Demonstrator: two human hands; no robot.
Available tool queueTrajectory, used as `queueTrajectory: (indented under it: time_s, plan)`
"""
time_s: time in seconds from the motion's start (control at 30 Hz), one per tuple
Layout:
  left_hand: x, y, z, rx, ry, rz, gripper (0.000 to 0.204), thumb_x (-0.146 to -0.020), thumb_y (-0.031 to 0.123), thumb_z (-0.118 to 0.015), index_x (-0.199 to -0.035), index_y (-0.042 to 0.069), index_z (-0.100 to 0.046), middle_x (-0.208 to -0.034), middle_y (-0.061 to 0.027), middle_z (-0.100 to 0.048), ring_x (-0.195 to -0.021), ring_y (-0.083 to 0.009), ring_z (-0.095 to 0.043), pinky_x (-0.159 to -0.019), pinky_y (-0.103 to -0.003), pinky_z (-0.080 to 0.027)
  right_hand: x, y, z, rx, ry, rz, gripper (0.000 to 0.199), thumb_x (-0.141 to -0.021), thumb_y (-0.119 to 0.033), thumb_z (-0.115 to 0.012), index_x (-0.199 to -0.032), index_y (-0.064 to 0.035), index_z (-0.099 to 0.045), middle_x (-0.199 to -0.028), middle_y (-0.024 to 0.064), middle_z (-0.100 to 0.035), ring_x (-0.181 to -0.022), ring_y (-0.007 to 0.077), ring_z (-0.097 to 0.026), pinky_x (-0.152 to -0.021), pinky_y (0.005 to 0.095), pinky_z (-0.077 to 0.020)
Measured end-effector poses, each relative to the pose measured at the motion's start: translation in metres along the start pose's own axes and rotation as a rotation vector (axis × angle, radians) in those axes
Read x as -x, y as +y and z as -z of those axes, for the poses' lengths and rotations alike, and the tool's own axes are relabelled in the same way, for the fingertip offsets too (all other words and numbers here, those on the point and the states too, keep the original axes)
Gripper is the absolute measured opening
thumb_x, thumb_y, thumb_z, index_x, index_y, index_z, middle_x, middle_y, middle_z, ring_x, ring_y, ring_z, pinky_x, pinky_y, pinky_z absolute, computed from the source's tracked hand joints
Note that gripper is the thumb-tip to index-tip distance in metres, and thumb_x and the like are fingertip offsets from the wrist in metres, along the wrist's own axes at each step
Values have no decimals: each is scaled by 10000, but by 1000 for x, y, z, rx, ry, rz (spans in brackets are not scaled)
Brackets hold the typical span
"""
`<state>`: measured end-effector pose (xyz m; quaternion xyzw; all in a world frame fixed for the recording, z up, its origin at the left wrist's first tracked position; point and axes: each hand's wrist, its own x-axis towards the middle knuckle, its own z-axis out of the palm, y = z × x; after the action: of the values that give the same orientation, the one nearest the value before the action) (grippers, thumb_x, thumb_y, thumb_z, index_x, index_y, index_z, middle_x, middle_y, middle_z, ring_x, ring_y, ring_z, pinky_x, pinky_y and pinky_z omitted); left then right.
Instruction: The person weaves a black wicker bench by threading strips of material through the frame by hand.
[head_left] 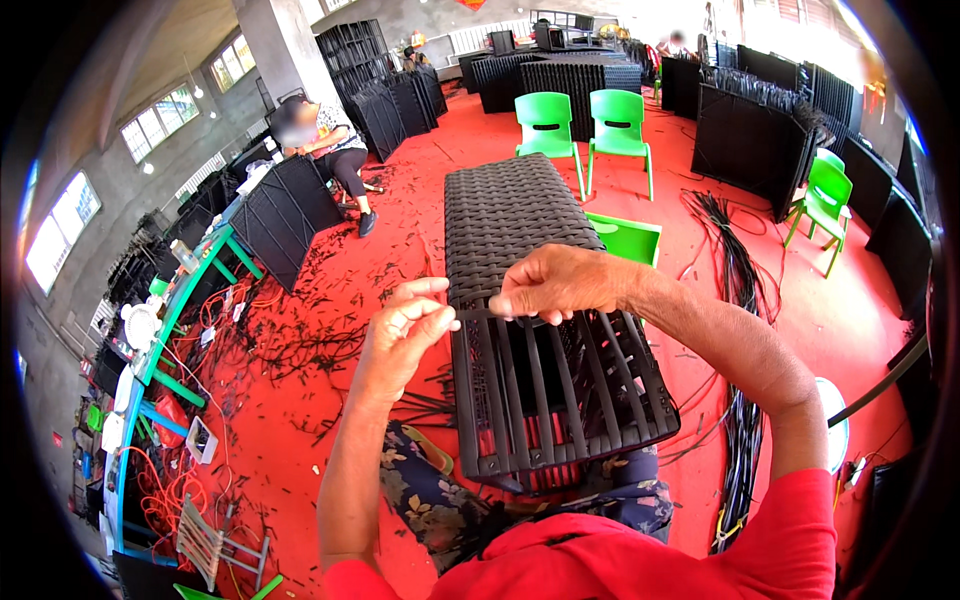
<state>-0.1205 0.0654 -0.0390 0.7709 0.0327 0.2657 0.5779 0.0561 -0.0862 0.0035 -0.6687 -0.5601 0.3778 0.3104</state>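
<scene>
The left hand [405, 322] has its fingertips pressed together, pinching a thin black strand [478, 313] that runs across to the right hand [560, 284], whose fingers curl over and grip the same strand. Both hover at the woven edge of a black wicker panel [520, 300] propped on the person's lap, with green chairs [585, 130] standing beyond on the red floor [330, 280].

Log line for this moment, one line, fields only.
left hand: pinching black strip | right hand: fingers on same strip at woven panel | panel: on lap, far half woven, near half bare ribs
</scene>
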Motion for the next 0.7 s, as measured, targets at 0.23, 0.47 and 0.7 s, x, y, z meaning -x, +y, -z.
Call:
queueTrajectory:
  time_s: [0.23,0.47,0.7]
  plan:
    - [-5,1,-5,-399,-49,-62,186,-807,191,-600,-841,15,-648,-1148,-109,-488,-1006,-157,-486,-853,-300,-386,-2,4,-2,-262,10,22,252,-769,-266,-569,-610,-90,-487,-537,-46,-402,-433,41,-333,-385,218,-239]
    - [-6,0,-18,-963,-177,-223,229,-774,119,-594,-992,51,-619,-1328,-168,-345,-1280,-336,-214,-1017,-415,-243,-3,0,1,111,154,38,224,-701,-237,-546,-578,-52,-519,-521,-10,-449,-447,86,-395,-405,267,-284]
    - [-18,-11,-6,-674,-274,-69,255,-783,96,-555,-1026,37,-603,-1378,-170,-261,-1297,-316,-176,-1023,-416,-219,-9,-7,-3,168,171,31,258,-762,-229,-537,-590,-38,-515,-508,-31,-430,-473,72,-391,-436,269,-316]
